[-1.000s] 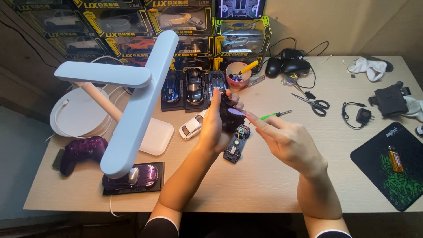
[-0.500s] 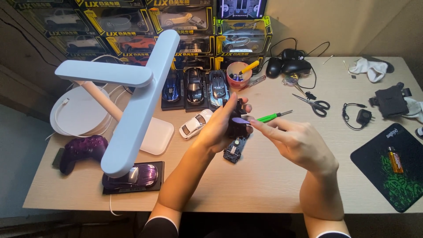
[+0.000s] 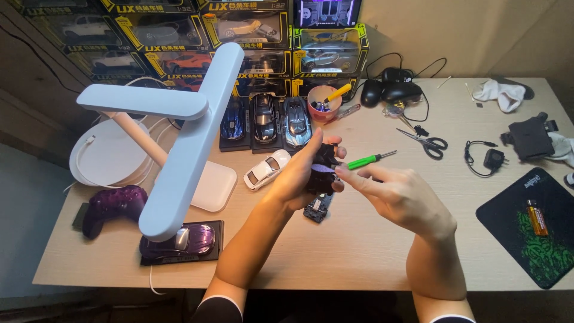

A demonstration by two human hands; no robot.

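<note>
My left hand point(image 3: 302, 173) grips a small dark model car body point(image 3: 323, 161) with a purple part, held above the wooden desk point(image 3: 359, 251). My right hand point(image 3: 397, 197) reaches in from the right, its fingertips pinching at the purple part on the same car body. Under both hands a dark car chassis point(image 3: 317, 208) lies flat on the desk. Just beyond my right fingers rests a green-handled screwdriver point(image 3: 369, 160). To the left of my left hand sits a white model car point(image 3: 266, 170).
A white desk lamp point(image 3: 179, 155) reaches over the left side. A purple game controller point(image 3: 113, 205) and a purple car on a base point(image 3: 182, 240) lie near the left. Three display cars point(image 3: 263, 122), a pink cup point(image 3: 324, 105), scissors point(image 3: 423, 140), a black mouse pad point(image 3: 535, 224) and boxed cars surround.
Both hands have lowered slightly toward the desk with the car body. My right fingers have closed in on the purple part, and the left hand has turned the body a little.
</note>
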